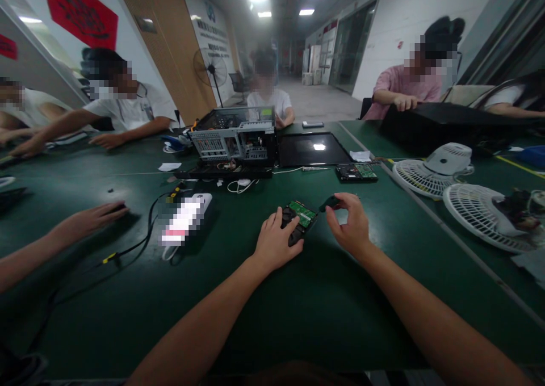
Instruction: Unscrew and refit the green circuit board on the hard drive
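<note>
A hard drive with its green circuit board facing up lies on the green table in front of me. My left hand grips it from the left, fingers over the far side and thumb at the near edge, covering part of its dark casing. Just to the right of the drive, my right hand pinches a small dark object between thumb and forefinger. Its kind is not clear, and its left end is close to the drive's right corner.
Beyond lie a second hard drive, an open computer case and a dark flat panel. White fan grilles stand right; a phone and black cable lie left. Another person's hand rests at left.
</note>
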A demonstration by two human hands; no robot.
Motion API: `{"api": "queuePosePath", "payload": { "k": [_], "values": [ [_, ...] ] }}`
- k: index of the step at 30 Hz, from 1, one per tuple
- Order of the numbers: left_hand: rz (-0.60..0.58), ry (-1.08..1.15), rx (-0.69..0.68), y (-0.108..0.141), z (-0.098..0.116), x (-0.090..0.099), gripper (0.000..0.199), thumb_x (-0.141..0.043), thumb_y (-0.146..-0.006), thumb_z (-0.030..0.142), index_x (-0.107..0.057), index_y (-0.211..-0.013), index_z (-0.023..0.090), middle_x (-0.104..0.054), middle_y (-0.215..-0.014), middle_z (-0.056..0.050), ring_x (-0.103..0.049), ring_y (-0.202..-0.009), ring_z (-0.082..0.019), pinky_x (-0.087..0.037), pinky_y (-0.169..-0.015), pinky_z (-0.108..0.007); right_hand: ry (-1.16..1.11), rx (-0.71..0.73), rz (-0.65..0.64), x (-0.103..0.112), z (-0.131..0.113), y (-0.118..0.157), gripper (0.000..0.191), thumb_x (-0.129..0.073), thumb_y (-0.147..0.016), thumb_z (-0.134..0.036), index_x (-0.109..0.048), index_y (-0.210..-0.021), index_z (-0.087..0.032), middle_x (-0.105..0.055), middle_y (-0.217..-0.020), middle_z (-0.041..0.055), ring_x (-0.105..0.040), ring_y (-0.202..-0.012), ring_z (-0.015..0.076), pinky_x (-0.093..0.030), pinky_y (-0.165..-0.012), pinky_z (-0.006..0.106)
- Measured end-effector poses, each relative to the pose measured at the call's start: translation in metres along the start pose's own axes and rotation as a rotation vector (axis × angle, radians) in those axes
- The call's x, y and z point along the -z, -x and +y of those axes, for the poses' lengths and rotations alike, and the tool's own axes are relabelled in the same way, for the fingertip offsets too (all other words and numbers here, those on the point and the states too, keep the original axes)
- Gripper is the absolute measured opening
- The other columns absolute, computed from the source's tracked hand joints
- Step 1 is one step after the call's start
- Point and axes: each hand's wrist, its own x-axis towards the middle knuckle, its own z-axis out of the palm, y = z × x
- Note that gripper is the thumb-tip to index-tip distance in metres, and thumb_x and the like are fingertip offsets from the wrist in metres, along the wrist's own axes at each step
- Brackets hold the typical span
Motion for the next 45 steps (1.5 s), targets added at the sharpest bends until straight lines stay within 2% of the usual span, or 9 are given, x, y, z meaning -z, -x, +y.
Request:
{"api": "queuePosePath", "payload": {
  "k": [5,10,14,18,22,25,34,38,45],
  "values": [
    [0.01,-0.005,-0.002,0.0004,-0.0003,-0.0015,0.069,-0.062,-0.089,0.058,-0.048,-0.151,0.033,-0.026,-0.166,-0.013,-0.029,-0.147,-0.041,-0.033,-0.113,-0.057,0.011,0.037,-0.003,0.0004,-0.0009,-0.0006,0.047,-0.07,-0.089,-0.025,-0.05,-0.132,-0.025,-0.058,-0.104,0.0059,-0.063,-0.085,0.0203,-0.059,-0.077,0.043],
    [0.008,-0.013,0.003,-0.0005,-0.0001,-0.0027,0.069,-0.063,-0.088,0.059,-0.049,-0.15,0.034,-0.027,-0.165,-0.012,-0.03,-0.146,-0.041,-0.032,-0.113,-0.057,0.005,0.037,-0.014,0.0004,-0.0013,-0.0007,0.046,-0.064,-0.092,-0.021,-0.05,-0.136,-0.024,-0.06,-0.1,0.0059,-0.062,-0.088,0.0213,-0.058,-0.08,0.044],
    [0.004,-0.014,-0.001,-0.0004,-0.0002,-0.0008,0.068,-0.061,-0.089,0.059,-0.048,-0.151,0.033,-0.027,-0.165,-0.013,-0.03,-0.146,-0.041,-0.032,-0.113,-0.057,0.026,0.024,0.031,-0.001,-0.0014,-0.0003,0.045,-0.07,-0.09,-0.023,-0.053,-0.131,-0.025,-0.06,-0.098,0.0046,-0.062,-0.084,0.02,-0.058,-0.078,0.042],
    [-0.005,-0.009,-0.001,0.0003,0.0,0.002,0.068,-0.062,-0.088,0.058,-0.049,-0.15,0.033,-0.027,-0.165,-0.012,-0.031,-0.146,-0.042,-0.032,-0.113,-0.056,0.02,0.034,0.043,-0.002,-0.0006,0.0,0.048,-0.07,-0.089,-0.023,-0.052,-0.134,-0.025,-0.06,-0.108,0.0076,-0.064,-0.088,0.0209,-0.06,-0.078,0.043],
    [-0.001,-0.01,-0.007,0.0004,0.0004,0.003,0.068,-0.062,-0.088,0.058,-0.05,-0.15,0.032,-0.027,-0.165,-0.014,-0.031,-0.146,-0.042,-0.034,-0.112,-0.056,-0.004,0.052,0.032,-0.0037,0.0021,0.0002,0.05,-0.064,-0.092,-0.019,-0.05,-0.139,-0.025,-0.057,-0.129,0.0131,-0.067,-0.101,0.0235,-0.062,-0.083,0.045],
    [0.004,-0.009,-0.006,0.0002,0.0006,0.0025,0.068,-0.061,-0.089,0.058,-0.049,-0.15,0.032,-0.027,-0.165,-0.014,-0.031,-0.145,-0.042,-0.034,-0.112,-0.056,-0.026,0.059,0.055,-0.0048,0.004,-0.0001,0.049,-0.066,-0.09,-0.017,-0.05,-0.136,-0.023,-0.058,-0.136,0.0143,-0.066,-0.113,0.0263,-0.063,-0.086,0.045],
    [0.013,-0.009,-0.009,0.0002,0.0,0.0,0.068,-0.062,-0.088,0.058,-0.048,-0.151,0.034,-0.027,-0.165,-0.012,-0.03,-0.146,-0.041,-0.033,-0.113,-0.057,0.041,0.114,0.089,-0.0004,0.0062,-0.0024,0.043,-0.072,-0.087,-0.019,-0.054,-0.126,-0.023,-0.066,-0.125,0.0127,-0.068,-0.107,0.026,-0.062,-0.082,0.045],
    [0.013,-0.006,-0.006,-0.0003,0.0001,-0.0004,0.068,-0.062,-0.088,0.058,-0.049,-0.15,0.034,-0.027,-0.165,-0.012,-0.03,-0.146,-0.041,-0.033,-0.113,-0.058,0.064,0.133,0.109,0.0008,0.0066,-0.0024,0.041,-0.071,-0.087,-0.018,-0.056,-0.125,-0.023,-0.065,-0.12,0.0131,-0.066,-0.111,0.0279,-0.06,-0.089,0.05],
    [0.007,-0.002,-0.004,-0.0004,0.0002,-0.0013,0.068,-0.063,-0.088,0.057,-0.049,-0.15,0.033,-0.027,-0.166,-0.012,-0.03,-0.146,-0.042,-0.034,-0.112,-0.057,0.008,0.14,0.069,0.0004,0.005,-0.0032,0.043,-0.067,-0.089,-0.016,-0.051,-0.128,-0.024,-0.065,-0.13,0.0128,-0.066,-0.118,0.0277,-0.057,-0.097,0.054]
  ]
}}
